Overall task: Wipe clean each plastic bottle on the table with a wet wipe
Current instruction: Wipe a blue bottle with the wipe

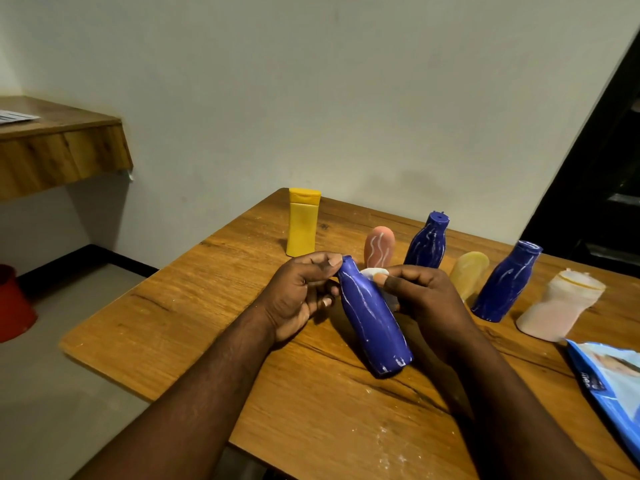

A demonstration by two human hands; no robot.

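A blue plastic bottle [372,320] streaked with white stands tilted in the middle of the wooden table [311,410], its base on the wood. My left hand [298,296] pinches its neck between thumb and fingers. My right hand [422,299] holds a white wet wipe [374,272] against the bottle's upper right side. Behind stand a yellow bottle [303,223], a pink bottle [379,247], two more blue bottles [427,242] [505,282], a pale yellow bottle [469,273] and a whitish pink bottle [557,306].
A blue pack of wipes [613,382] lies at the table's right edge. White powder speckles the near tabletop. A wooden shelf [59,147] juts from the wall at left, with a red bucket [12,303] on the floor below it.
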